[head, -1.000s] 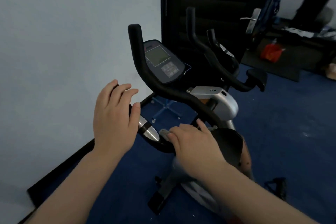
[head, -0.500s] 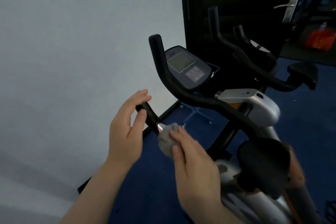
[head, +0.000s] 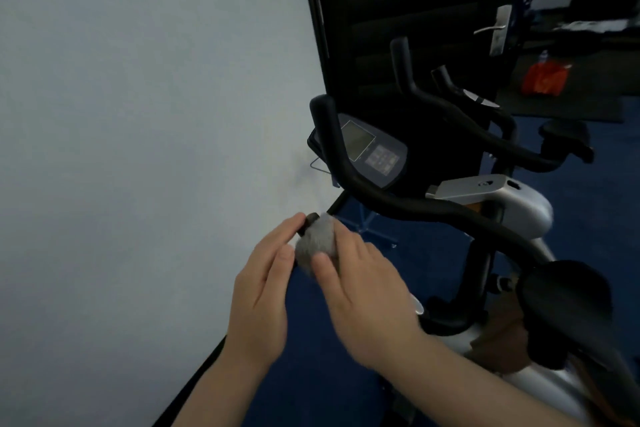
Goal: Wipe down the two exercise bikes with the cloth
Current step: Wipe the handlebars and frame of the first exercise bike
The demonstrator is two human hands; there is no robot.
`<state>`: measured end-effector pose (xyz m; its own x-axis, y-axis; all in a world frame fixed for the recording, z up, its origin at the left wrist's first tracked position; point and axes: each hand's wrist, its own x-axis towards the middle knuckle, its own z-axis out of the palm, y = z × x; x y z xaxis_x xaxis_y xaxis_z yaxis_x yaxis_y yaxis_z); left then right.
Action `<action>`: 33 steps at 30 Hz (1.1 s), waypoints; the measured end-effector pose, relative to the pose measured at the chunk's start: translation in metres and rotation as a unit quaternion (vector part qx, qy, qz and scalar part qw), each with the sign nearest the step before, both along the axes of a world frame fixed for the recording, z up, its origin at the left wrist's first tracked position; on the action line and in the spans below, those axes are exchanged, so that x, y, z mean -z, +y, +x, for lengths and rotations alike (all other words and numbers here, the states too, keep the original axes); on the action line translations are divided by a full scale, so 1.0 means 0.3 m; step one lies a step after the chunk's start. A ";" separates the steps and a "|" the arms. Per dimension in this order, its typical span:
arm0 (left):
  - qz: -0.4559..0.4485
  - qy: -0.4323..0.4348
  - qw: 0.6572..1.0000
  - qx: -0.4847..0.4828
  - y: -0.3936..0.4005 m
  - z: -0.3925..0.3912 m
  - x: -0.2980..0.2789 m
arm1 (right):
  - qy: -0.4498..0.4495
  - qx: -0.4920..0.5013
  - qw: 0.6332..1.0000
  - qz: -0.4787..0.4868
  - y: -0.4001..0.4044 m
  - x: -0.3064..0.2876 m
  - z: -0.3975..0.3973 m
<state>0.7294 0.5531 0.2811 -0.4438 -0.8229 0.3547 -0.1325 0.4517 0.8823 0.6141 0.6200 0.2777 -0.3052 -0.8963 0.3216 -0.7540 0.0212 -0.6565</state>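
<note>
While the right hand (head: 360, 284) bunches the small grey fuzzy cloth (head: 317, 244) in curled fingers around the left grip end of the near black-and-silver exercise bike (head: 498, 215), the left hand (head: 263, 291) lies just beside it, fingers straight and close together, their tips touching the black tip of the grip (head: 309, 219) that pokes out beyond the cloth. Past the fingertips rises the black curved handlebar (head: 398, 201) with its dark console screen (head: 372, 152). Further beyond stands the second black exercise bike (head: 485, 128). By my judgement the job is at an early stage: one grip is being rubbed, while the console, frame, saddle and the whole far bike appear left to do.
</note>
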 end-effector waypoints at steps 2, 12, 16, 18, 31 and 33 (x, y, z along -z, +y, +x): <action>-0.001 0.010 1.000 0.022 -0.010 0.008 0.007 | 0.049 0.006 0.999 0.010 0.045 0.028 -0.025; 0.017 0.046 0.990 0.132 -0.057 0.034 0.027 | -0.018 0.119 0.992 -0.049 -0.048 -0.022 0.050; 0.001 0.072 0.992 0.101 -0.056 0.025 0.040 | -0.021 0.165 0.986 0.003 -0.139 -0.077 0.021; -0.004 0.103 0.991 0.082 -0.060 0.021 0.041 | 0.017 0.152 0.987 -0.053 -0.182 -0.115 0.060; -0.031 0.084 0.992 0.088 -0.057 -0.042 0.001 | 0.204 0.156 0.966 0.030 -0.097 0.011 0.052; -0.105 0.050 0.988 0.099 -0.043 -0.071 -0.004 | 0.203 0.160 0.966 0.024 0.004 0.063 0.025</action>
<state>0.7081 0.5401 0.2823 -0.5424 -0.6271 0.5591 0.0601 0.6348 0.7704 0.6215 0.6211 0.2589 -0.4271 -0.7934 0.4337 -0.8986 0.3190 -0.3013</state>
